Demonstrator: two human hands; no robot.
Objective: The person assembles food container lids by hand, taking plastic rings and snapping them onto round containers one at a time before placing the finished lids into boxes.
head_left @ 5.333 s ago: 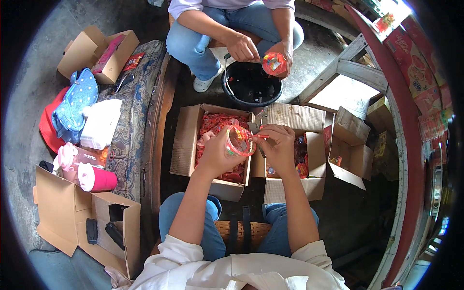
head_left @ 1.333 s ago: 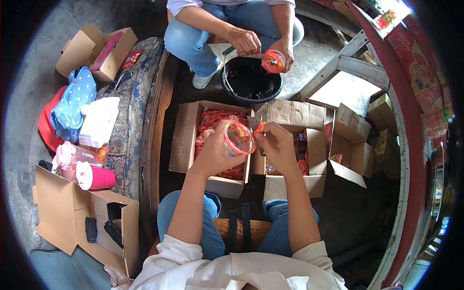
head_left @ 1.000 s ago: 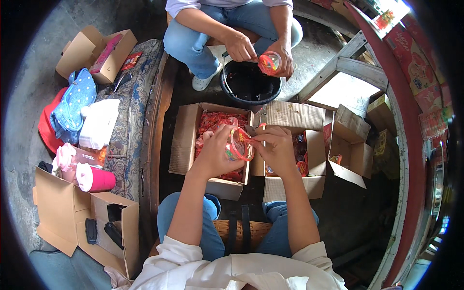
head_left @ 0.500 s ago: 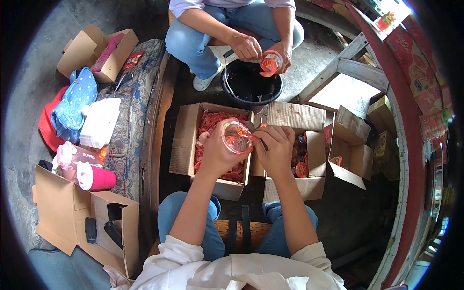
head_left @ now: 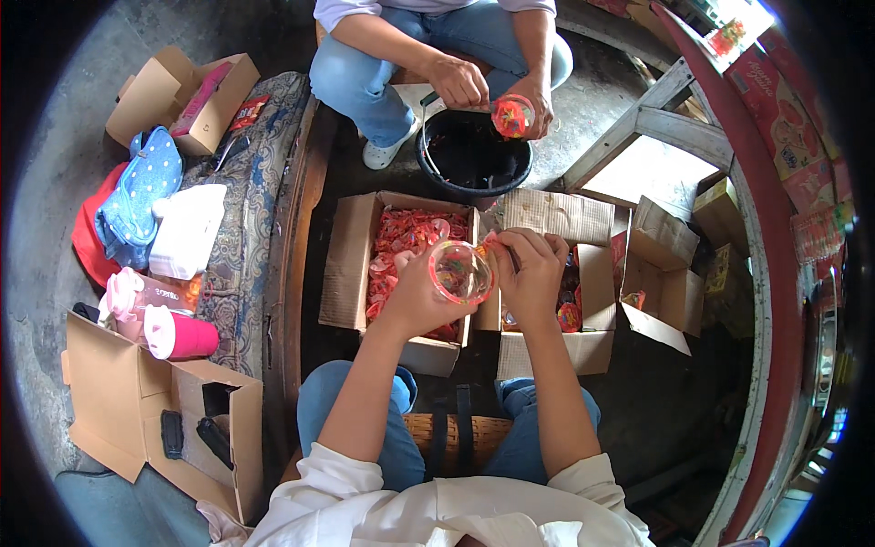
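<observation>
My left hand (head_left: pixel 415 296) is wrapped round a transparent plastic cup (head_left: pixel 462 273) with a red rim, tilted so its round mouth faces up toward me. At the cup's right edge, my right hand (head_left: pixel 531 269) pinches a strip of red printed film (head_left: pixel 493 244). Directly beneath my hands stands a cardboard box (head_left: pixel 344 264) heaped with red film scraps (head_left: pixel 401 234). Under my right hand, a second cardboard box (head_left: pixel 556 356) holds cups with red printed lids (head_left: pixel 569 317), partly hidden by my hand.
Opposite me, a seated person's hands (head_left: pixel 533 109) hold another red printed cup (head_left: pixel 511 117) over a black bucket (head_left: pixel 474 190). A smaller open carton (head_left: pixel 661 278) is at the right, before a wooden frame (head_left: pixel 684 137). On the left, a patterned mat (head_left: pixel 273 164) bears a pink tumbler (head_left: pixel 182 333).
The red film, which lay across part of the cup's mouth, is now pulled to its right edge. My right hand has shifted slightly right and up; the cup has turned and moved right.
</observation>
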